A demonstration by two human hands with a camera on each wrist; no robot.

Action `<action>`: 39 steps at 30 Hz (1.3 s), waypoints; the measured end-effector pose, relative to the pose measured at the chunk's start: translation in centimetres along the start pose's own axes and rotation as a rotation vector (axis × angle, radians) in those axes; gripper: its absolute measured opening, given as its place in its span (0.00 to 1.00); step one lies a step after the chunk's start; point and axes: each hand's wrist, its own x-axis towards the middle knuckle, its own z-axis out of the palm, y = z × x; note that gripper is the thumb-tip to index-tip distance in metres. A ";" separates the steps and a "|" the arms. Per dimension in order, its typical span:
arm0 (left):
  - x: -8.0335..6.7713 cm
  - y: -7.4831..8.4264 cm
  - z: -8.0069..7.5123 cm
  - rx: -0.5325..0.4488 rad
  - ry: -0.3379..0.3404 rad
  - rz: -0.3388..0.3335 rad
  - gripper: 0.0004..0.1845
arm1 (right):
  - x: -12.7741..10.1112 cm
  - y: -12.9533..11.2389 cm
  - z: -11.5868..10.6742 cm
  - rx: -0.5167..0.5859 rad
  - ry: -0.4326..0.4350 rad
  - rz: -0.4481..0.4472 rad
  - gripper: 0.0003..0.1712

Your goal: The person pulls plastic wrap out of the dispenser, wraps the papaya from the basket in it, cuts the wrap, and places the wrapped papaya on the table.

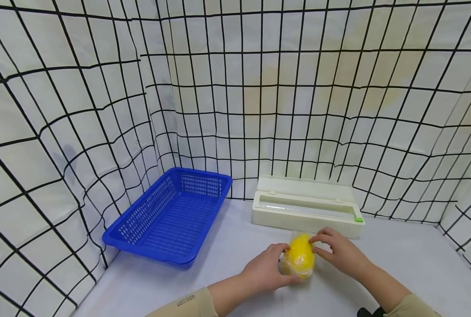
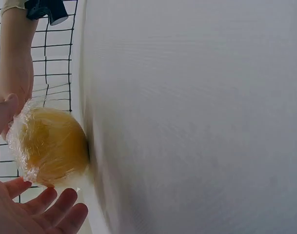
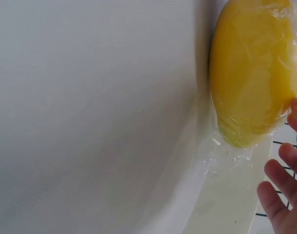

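Note:
A yellow oval fruit [image 1: 300,256] wrapped in clear plastic film lies on the white table between the two hands. My left hand [image 1: 265,269] holds it from the left, thumb along its near end and fingers at its far left side. In the left wrist view the film around the fruit [image 2: 53,146] looks crinkled, with the left fingers [image 2: 50,202] beneath it. On the other side, my right hand [image 1: 340,252] touches the fruit with a fingertip. The right wrist view shows the smooth yellow side [image 3: 250,68], loose film at its end, and right fingers [image 3: 280,183] spread apart.
Just behind the fruit stands a cream film dispenser box [image 1: 307,222], lid raised, a roll [image 1: 307,210] inside. A blue perforated basket [image 1: 168,220] sits at the left. Black wire grid panels [image 1: 259,101] backed by white cloth surround the table [image 1: 417,273].

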 end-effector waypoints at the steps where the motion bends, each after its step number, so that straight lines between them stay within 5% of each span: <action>1: 0.0 0.0 0.0 -0.004 -0.001 0.000 0.46 | 0.0 0.0 0.0 -0.025 0.018 -0.015 0.11; 8: 0.8 -1.1 -0.2 -0.031 0.002 0.011 0.46 | 0.1 0.3 0.0 -0.133 0.108 -0.119 0.21; 13: 1.4 -2.2 -0.6 -0.061 0.003 0.033 0.43 | 0.1 0.5 -0.3 -0.138 0.028 -0.106 0.23; 21: 2.3 -3.0 -1.2 -0.127 0.046 0.088 0.32 | -0.4 0.9 -1.2 -0.047 -0.060 -0.001 0.11; 30: 3.4 -3.4 -1.2 -0.196 -0.044 0.090 0.36 | -0.7 1.8 -1.2 0.029 -0.166 0.099 0.28; 39: 4.8 -3.9 -1.6 -0.189 -0.099 0.109 0.33 | -0.6 2.3 -0.8 0.087 -0.238 0.110 0.28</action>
